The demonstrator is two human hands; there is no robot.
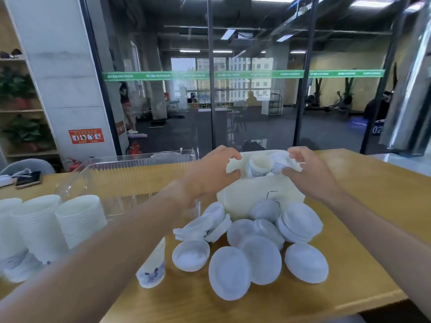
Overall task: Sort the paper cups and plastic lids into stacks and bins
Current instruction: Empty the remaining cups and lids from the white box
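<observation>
A white bin [256,194] stands at the middle back of the wooden table [373,206], with a paper cup [258,165] upright inside. My left hand [210,174] is at the bin's left rim, which lies between its thumb and curled fingers. Over the bin's right side, my right hand [307,173] pinches a second blue-printed paper cup [278,163]. In front of the bin, several white plastic lids [258,257] lie in a loose pile. A single paper cup [152,264] stands upside down beside them. Stacks of paper cups [79,220] stand at the left.
A clear ribbed plastic bin [140,173] sits left of the white bin, behind the cup stacks. A phone [28,179] lies at the far left. The table's front edge [373,299] runs close below the lids on the right. A glass wall stands behind.
</observation>
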